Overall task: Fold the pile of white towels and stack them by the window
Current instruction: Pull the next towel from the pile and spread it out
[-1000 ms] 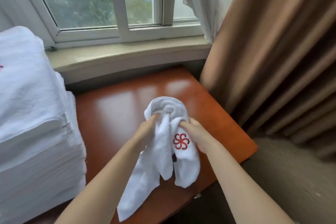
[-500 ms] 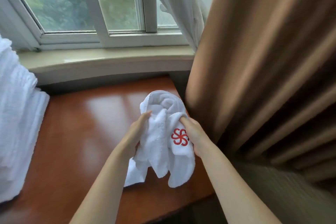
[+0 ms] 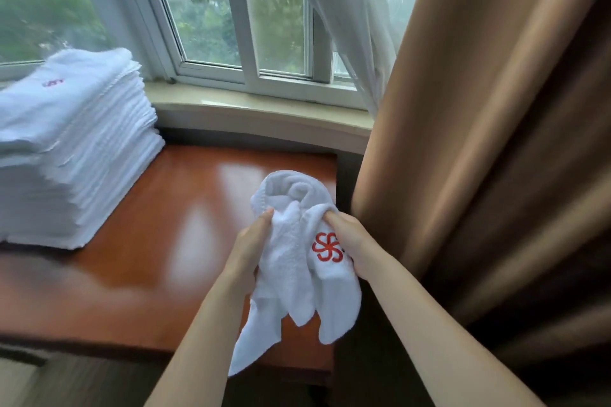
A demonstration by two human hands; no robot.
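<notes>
Daylight from the window (image 3: 211, 10) falls on a glossy reddish-brown counter (image 3: 158, 241), and above its right end two hands hold a crumpled white towel (image 3: 297, 261). The left hand (image 3: 248, 248) grips the towel's left side, thumb pressed into the cloth and fingers hidden behind it. The right hand (image 3: 350, 241) pinches the right side just beside a red pinwheel logo (image 3: 326, 247) stitched on the fabric. Between the two hands the towel bunches into a rolled hump at the top, while its loose ends hang down past the wrists, the longest reaching over the counter's front edge.

Well apart to the left, a tall stack of folded towels (image 3: 72, 149) sits on the counter against the window sill (image 3: 258, 106), the top one showing a blurred red mark. A sheer white curtain (image 3: 347, 26) hangs in front of the right pane, and a heavy brown curtain (image 3: 489, 142) fills the right side, hanging just beside the right hand and the counter's end.
</notes>
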